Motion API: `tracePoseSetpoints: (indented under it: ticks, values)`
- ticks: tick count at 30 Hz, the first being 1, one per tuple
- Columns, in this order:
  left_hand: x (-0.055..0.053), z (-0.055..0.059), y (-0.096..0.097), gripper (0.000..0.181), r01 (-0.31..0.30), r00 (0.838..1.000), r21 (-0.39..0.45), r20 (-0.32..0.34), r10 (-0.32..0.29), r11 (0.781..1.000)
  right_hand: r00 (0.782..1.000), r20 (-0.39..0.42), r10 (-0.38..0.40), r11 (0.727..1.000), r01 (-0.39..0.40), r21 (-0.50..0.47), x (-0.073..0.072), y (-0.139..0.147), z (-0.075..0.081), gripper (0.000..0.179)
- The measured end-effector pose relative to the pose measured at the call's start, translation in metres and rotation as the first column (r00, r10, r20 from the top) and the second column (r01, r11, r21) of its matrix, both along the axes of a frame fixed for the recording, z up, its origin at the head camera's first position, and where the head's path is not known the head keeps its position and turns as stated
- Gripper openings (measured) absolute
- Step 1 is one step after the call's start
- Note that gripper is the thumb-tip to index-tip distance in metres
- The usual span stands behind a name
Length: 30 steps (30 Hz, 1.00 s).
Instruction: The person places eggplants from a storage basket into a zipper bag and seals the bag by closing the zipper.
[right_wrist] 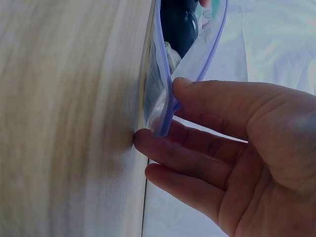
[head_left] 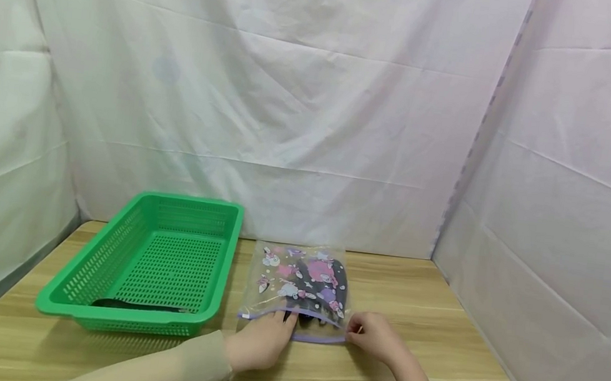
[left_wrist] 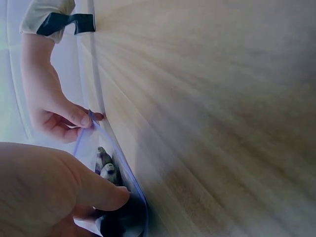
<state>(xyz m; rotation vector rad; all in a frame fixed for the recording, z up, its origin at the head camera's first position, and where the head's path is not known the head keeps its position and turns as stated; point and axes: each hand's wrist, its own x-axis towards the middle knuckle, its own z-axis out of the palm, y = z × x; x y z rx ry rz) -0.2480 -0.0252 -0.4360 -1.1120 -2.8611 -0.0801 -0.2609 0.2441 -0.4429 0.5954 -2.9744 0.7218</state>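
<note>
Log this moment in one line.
zip bag: open; left hand: at bag opening; right hand: pinches bag edge; green basket: dark item inside

Room R of R hand [head_left: 375,337]; basket [head_left: 229,257] blocks L; bag [head_left: 298,281] mouth prob. tight past L hand [head_left: 261,341].

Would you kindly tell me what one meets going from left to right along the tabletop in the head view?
Green perforated basket → printed zip bag → right hand. The left hand overlaps the bag, so I leave it out.

Wood-grain table [head_left: 412,294]; green basket [head_left: 138,318], left; patterned bag [head_left: 284,279], middle
</note>
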Motion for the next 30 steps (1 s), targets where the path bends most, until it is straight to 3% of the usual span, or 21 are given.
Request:
tracePoseSetpoints:
  ticks: [9,14,25,30]
  values:
    - [-0.009,-0.001,0.008,0.082,-0.033,0.998,0.021,0.052,0.032,0.999,1.0,0.005,0.005,1.0,-0.005,-0.006,0.0,0.001,0.0,0.018]
    - [-0.014,-0.003,0.012,0.077,-0.051,0.996,0.037,0.074,0.048,0.998,1.0,0.015,0.0,1.0,0.0,0.001,0.0,0.001,-0.001,0.019]
    - [-0.023,-0.007,0.016,0.071,-0.071,0.997,0.063,-0.022,0.073,0.995,1.0,0.006,0.001,1.0,-0.001,-0.004,0.0,0.001,-0.001,0.017]
    - [-0.022,-0.009,0.014,0.07,-0.074,0.997,0.082,-0.014,0.076,0.994,1.0,0.005,-0.007,1.0,0.007,-0.016,-0.001,0.0,-0.001,0.016]
